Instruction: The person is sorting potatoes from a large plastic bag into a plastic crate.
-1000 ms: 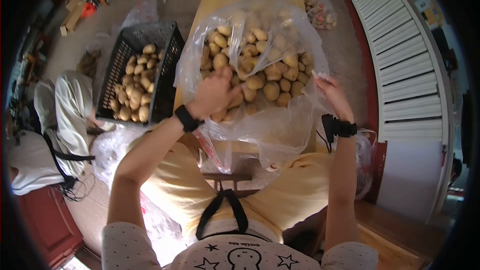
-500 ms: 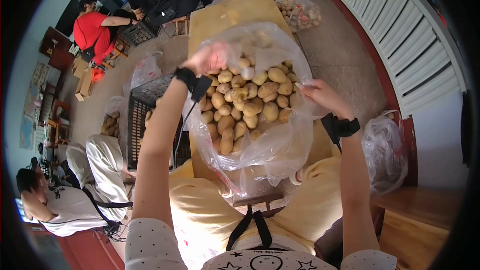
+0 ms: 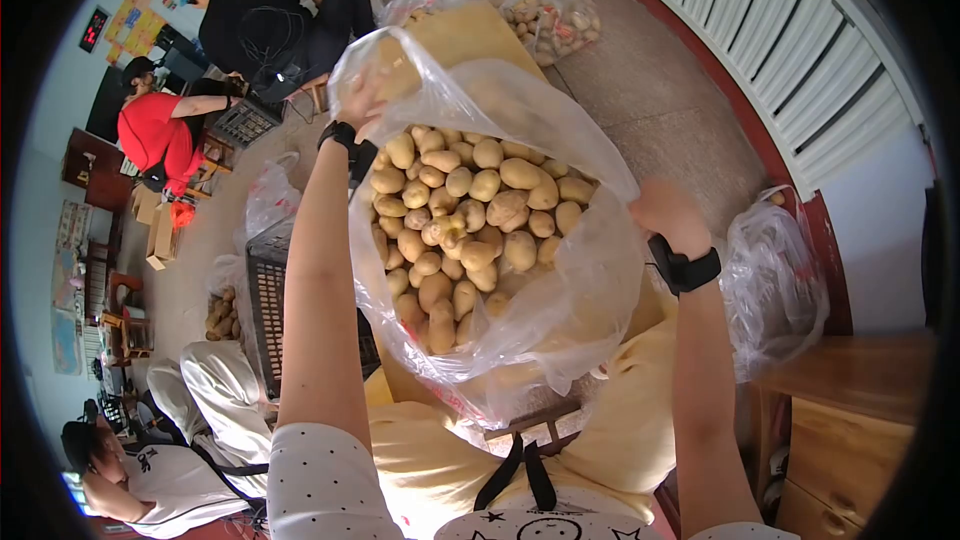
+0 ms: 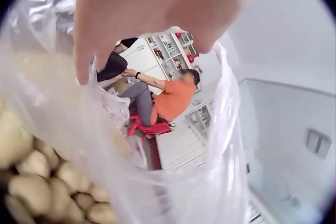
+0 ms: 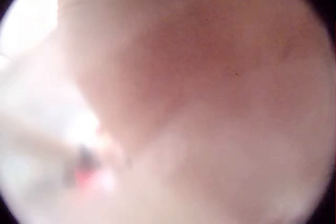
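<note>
A clear plastic bag stands wide open around a heap of potatoes. My left hand is at its far left, seen through the film; in the left wrist view the fingers of that hand curl over a loop of the bag, with potatoes at lower left. On the right side of the bag, my right hand grips the edge, its fingertips mostly hidden. The right wrist view is blurred and filled by the hand.
Under the bag is a wooden table. A black crate stands left of it, partly behind my left forearm. Bagged potatoes lie beyond the table; another plastic bag is at right. Several people sit to the left.
My left hand has gone from among the potatoes to the bag's far left edge and raised it. The mouth is wider, showing more potatoes. The head view has shifted.
</note>
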Action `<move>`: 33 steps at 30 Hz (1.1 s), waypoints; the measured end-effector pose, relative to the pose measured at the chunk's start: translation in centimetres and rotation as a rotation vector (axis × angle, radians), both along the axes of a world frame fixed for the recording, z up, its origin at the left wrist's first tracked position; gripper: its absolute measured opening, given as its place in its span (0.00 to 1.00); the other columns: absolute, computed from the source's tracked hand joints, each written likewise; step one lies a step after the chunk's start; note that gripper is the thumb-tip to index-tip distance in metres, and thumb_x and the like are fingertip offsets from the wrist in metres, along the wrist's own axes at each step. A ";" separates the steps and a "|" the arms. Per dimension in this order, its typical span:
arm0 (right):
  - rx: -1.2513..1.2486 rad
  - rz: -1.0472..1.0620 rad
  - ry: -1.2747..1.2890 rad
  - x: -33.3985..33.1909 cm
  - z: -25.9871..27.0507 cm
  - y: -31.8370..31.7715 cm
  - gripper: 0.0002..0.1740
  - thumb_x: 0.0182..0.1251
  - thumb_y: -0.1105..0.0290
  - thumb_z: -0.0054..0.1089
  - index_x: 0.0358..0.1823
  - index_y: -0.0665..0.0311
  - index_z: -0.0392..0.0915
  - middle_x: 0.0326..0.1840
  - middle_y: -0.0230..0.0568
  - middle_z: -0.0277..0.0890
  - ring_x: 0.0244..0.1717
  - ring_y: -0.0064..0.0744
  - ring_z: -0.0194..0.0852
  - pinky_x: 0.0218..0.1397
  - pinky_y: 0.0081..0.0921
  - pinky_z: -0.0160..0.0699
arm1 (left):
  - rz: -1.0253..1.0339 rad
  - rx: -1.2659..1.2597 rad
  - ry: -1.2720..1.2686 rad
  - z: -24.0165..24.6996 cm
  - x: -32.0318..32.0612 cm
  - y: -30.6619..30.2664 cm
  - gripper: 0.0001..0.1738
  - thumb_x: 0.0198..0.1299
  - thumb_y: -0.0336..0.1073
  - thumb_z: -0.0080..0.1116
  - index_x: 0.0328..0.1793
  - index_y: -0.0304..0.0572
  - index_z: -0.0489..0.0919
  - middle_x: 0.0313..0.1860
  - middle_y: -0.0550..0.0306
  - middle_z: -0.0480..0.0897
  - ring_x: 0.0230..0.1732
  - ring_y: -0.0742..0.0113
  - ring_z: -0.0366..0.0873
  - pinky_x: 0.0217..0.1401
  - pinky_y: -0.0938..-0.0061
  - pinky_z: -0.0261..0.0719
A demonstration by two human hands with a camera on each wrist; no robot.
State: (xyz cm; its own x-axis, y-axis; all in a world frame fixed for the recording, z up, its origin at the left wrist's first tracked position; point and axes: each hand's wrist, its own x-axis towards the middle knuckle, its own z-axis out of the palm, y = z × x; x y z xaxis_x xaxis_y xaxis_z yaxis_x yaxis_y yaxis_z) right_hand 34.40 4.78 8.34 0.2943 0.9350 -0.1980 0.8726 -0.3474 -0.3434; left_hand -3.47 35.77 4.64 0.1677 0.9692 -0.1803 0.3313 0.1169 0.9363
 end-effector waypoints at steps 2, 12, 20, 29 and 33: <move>0.015 -0.044 -0.182 0.0 -0.6 0.0 0.11 0.51 0.69 0.53 0.32 0.67 0.82 0.34 0.55 0.80 0.39 0.54 0.80 0.43 0.42 0.79 | -0.167 0.147 0.233 -2.5 -1.0 4.6 0.39 0.59 0.56 0.54 0.73 0.52 0.57 0.62 0.51 0.70 0.55 0.54 0.73 0.55 0.58 0.71; 0.319 -0.027 -0.212 -1.6 0.9 0.6 0.23 0.56 0.59 0.60 0.50 0.62 0.70 0.43 0.51 0.76 0.46 0.52 0.75 0.46 0.44 0.76 | -0.193 0.534 0.822 4.2 4.5 -14.7 0.31 0.56 0.59 0.54 0.43 0.32 0.76 0.38 0.43 0.82 0.35 0.47 0.81 0.38 0.60 0.79; 0.776 0.173 -0.095 -4.5 2.4 1.2 0.21 0.58 0.62 0.57 0.53 0.59 0.69 0.45 0.46 0.73 0.51 0.49 0.68 0.52 0.42 0.70 | -0.498 0.810 1.177 -4.0 3.3 -22.0 0.45 0.44 0.74 0.55 0.49 0.37 0.73 0.42 0.46 0.77 0.43 0.50 0.78 0.37 0.62 0.76; 0.759 0.298 -0.006 -5.7 1.8 1.3 0.21 0.58 0.63 0.57 0.53 0.59 0.68 0.42 0.46 0.74 0.48 0.49 0.70 0.50 0.41 0.72 | -0.726 0.375 1.231 -2.0 3.8 -19.6 0.53 0.33 0.77 0.60 0.56 0.42 0.72 0.29 0.49 0.81 0.33 0.51 0.81 0.35 0.63 0.76; 0.722 0.334 0.050 -5.9 1.6 1.5 0.21 0.58 0.64 0.57 0.53 0.59 0.68 0.42 0.45 0.74 0.47 0.49 0.70 0.49 0.42 0.71 | -0.822 0.404 1.228 -1.6 3.9 -18.9 0.52 0.33 0.76 0.62 0.55 0.41 0.72 0.31 0.50 0.82 0.33 0.52 0.81 0.34 0.64 0.76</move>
State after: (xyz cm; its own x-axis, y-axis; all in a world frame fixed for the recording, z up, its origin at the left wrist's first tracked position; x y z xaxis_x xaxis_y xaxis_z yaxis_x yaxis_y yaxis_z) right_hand 28.48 6.33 9.95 -0.0174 0.8745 0.4846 0.8688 0.2531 -0.4255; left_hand 0.47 16.85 3.05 0.6141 0.7027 -0.3592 0.7442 -0.6672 -0.0328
